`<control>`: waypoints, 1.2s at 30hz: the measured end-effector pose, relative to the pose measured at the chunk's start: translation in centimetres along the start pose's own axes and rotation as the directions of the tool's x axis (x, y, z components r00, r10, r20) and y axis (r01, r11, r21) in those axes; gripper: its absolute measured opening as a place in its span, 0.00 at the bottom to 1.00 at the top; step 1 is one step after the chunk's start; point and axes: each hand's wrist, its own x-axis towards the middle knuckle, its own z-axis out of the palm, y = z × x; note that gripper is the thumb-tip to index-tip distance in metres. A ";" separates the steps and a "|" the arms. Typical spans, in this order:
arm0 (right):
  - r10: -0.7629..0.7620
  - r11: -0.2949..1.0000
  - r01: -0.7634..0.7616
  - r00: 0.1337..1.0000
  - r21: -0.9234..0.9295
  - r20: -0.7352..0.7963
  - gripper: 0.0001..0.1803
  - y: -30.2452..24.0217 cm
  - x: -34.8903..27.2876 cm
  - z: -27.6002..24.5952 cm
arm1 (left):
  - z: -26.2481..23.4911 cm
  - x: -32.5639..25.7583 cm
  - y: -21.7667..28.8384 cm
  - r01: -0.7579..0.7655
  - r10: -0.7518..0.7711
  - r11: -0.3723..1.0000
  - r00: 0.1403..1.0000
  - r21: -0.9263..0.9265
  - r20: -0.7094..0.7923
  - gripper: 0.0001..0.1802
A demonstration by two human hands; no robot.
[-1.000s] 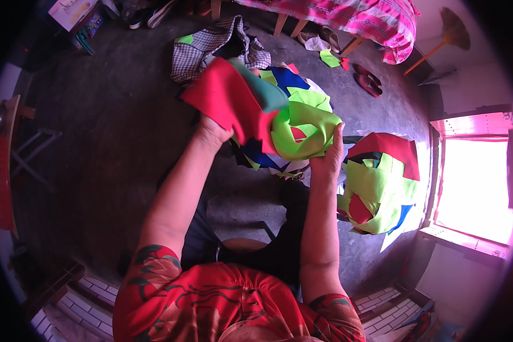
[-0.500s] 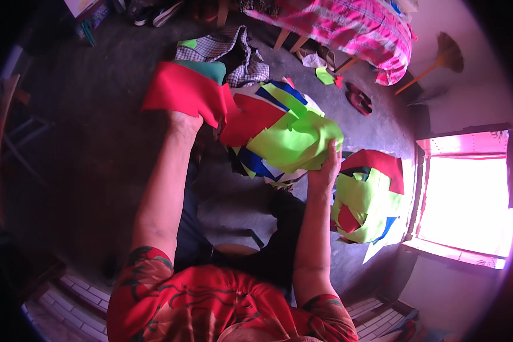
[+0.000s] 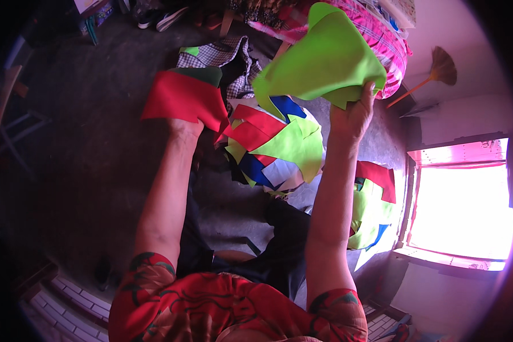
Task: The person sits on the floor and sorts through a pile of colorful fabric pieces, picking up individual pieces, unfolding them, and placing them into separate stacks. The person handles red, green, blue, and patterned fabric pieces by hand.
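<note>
In my raised right hand [image 3: 352, 117] a lime green piece of fabric [image 3: 325, 60] is pinched at its lower right corner, spread out above the far side of a heap. My left hand [image 3: 186, 129] is closed under a red piece of fabric [image 3: 176, 100], whose folds hide its fingers; a dark green piece [image 3: 202, 74] lies along its far edge. Between my hands stands the heap of fabric scraps [image 3: 293, 145] in red, lime green, blue and white. The red piece's right tip hangs beside this heap.
A second heap of scraps [image 3: 373, 199] is at the right, partly behind my right forearm. A checked cloth [image 3: 214, 52] lies on the floor beyond my left hand. A bed with a pink plaid cover [image 3: 394, 71], a broom [image 3: 439, 67] and a bright window [image 3: 464, 208] are farther right.
My right hand has lifted the lime green piece off the heap, up and to the right, uncovering other scraps. My left hand with the red piece has stayed nearly in place.
</note>
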 end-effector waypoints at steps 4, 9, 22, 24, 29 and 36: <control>0.105 0.994 -0.106 0.994 -0.024 -0.041 0.23 4.6 -1.8 -6.0 | -0.1 -0.3 0.4 -0.030 0.030 0.999 1.000 0.022 0.002 0.27; 0.090 0.885 -0.171 0.975 -0.433 -0.201 0.21 7.9 -5.2 -22.4 | 2.4 -0.6 -1.1 0.051 -0.058 0.998 0.985 0.046 0.162 0.28; 0.231 0.826 -0.431 0.847 -0.364 -0.478 0.41 6.9 -4.4 -20.2 | 0.9 -0.8 -0.7 0.008 -0.009 1.000 1.000 0.010 0.008 0.25; 0.224 0.778 -0.409 0.890 -0.478 -0.397 0.45 6.1 -3.6 -20.2 | 1.3 -1.2 -0.9 -0.008 0.008 1.000 1.000 0.023 -0.011 0.25; 0.407 0.720 -0.464 0.885 -0.516 -0.228 0.41 5.3 -2.1 -19.8 | 1.1 -0.9 -0.8 0.061 -0.062 0.998 0.998 -0.015 -0.029 0.25; -0.003 0.023 0.172 0.985 -0.985 0.172 0.45 5.0 -2.3 -18.8 | 1.1 -0.9 -0.8 0.038 -0.038 0.999 0.999 0.006 0.001 0.29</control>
